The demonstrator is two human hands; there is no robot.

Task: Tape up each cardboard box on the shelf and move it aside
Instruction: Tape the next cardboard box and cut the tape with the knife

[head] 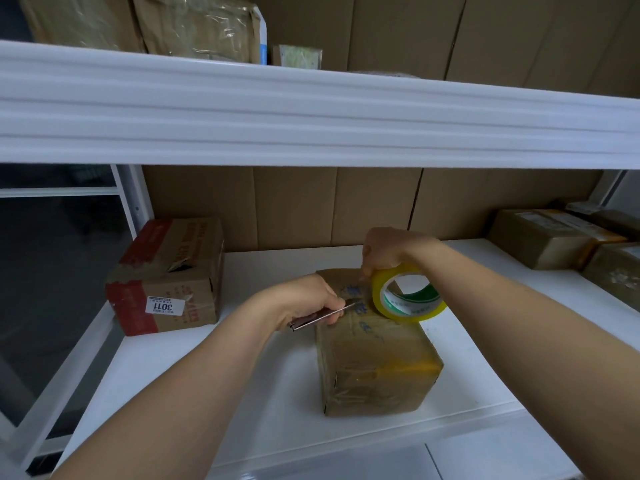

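While the right hand grips the yellow tape roll on top of the box mid-shelf, the left hand holds a thin metal blade, fingers curled round it, tip at the tape. Risks, imo: blade slips & scores the cardboard or a finger; tape tears ragged or sticks back on the roll. A box at left w/ red print has a sticker reading 3011. Blue writing on the box top is illegible.
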